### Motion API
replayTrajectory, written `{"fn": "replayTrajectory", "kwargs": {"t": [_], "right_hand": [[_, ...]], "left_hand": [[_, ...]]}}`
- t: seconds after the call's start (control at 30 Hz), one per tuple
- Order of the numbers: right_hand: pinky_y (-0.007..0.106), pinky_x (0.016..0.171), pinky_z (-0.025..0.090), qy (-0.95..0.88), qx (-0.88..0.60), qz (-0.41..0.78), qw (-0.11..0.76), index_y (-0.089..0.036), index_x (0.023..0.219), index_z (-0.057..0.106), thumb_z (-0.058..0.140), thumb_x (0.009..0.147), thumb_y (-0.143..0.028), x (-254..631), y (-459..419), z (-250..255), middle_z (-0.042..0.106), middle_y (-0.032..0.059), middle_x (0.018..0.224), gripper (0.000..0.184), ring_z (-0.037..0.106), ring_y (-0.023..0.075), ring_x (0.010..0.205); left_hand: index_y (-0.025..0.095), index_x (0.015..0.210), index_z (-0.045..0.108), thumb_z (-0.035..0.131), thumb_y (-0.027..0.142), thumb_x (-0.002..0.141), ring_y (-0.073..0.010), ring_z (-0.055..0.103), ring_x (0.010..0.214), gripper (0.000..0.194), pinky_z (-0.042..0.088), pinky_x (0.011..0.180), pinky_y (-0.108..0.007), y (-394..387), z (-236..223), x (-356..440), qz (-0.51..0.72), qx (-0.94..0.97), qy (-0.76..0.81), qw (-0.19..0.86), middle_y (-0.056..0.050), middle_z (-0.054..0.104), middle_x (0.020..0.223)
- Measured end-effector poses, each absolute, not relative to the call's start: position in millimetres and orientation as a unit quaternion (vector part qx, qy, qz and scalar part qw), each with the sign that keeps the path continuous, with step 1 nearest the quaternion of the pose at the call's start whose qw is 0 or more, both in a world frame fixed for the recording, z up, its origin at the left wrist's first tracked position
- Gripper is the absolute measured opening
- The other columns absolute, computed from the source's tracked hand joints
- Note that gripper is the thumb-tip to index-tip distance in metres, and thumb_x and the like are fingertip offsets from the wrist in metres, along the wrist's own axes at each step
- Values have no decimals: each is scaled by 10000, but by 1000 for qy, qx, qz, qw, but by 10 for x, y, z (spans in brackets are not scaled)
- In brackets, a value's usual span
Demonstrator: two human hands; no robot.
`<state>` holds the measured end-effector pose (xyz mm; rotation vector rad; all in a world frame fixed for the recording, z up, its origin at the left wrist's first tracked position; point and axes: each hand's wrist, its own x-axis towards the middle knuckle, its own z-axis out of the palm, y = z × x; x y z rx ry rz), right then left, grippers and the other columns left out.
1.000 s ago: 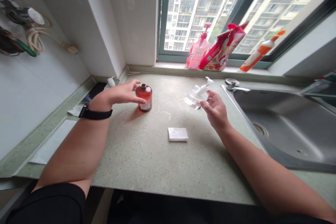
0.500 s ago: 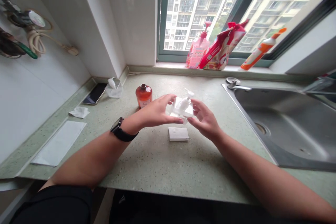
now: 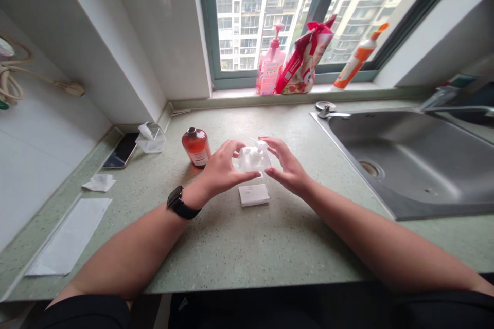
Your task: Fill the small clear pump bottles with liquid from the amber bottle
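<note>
A clear square pump bottle point(image 3: 249, 158) with a white pump head stands between my two hands above the middle of the counter. My left hand point(image 3: 226, 167) curves around its left side, thumb along the front and fingers behind. On the other side my right hand point(image 3: 287, 168) holds it, thumb at the front corner and fingers near the pump. Whether its base touches the counter I cannot tell. Just in front lies a folded white tissue point(image 3: 253, 195). An amber bottle point(image 3: 196, 148) with an uncapped neck stands behind my left wrist.
A phone point(image 3: 121, 151), a small clear container point(image 3: 152, 141) with a white pump top, a crumpled tissue point(image 3: 99, 182) and a flat white sheet point(image 3: 71, 236) lie at left. The steel sink point(image 3: 417, 164) is at right. A pink pump bottle point(image 3: 270, 69) stands on the windowsill.
My left hand has left the amber bottle and moved right to the clear pump bottle. My right hand has brought that bottle leftward, near the folded tissue. The view has shifted slightly.
</note>
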<state>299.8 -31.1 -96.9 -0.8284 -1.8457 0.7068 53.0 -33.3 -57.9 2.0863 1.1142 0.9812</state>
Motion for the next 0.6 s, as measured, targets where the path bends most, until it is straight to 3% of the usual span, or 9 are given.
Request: {"fn": "replayTrajectory", "kwargs": {"t": [0.13, 0.23, 0.6], "right_hand": [[622, 1209, 495, -756, -374, 222, 489, -311, 1156, 731, 793, 885, -729, 2953, -312, -933, 698, 113, 1394, 503, 629, 356, 1380], [587, 1129, 554, -749, -397, 202, 491, -293, 1028, 745, 829, 857, -718, 2928, -307, -924, 734, 101, 1275, 466, 680, 339, 1262], [512, 1025, 601, -748, -384, 210, 499, -287, 990, 826, 846, 873, -660, 2930, -257, -917, 802, 85, 1090, 391, 757, 319, 1108]], "left_hand": [[263, 1218, 626, 921, 684, 786, -308, 707, 1088, 672, 597, 967, -489, -393, -691, 604, 360, 803, 416, 230, -97, 697, 1188], [271, 1238, 618, 905, 694, 804, -315, 704, 1095, 671, 593, 981, -498, -416, -744, 627, 360, 811, 414, 204, -95, 696, 1185], [250, 1255, 596, 807, 762, 865, -366, 685, 1146, 677, 568, 1007, -563, -359, -697, 620, 310, 824, 422, 216, -135, 674, 1208]]}}
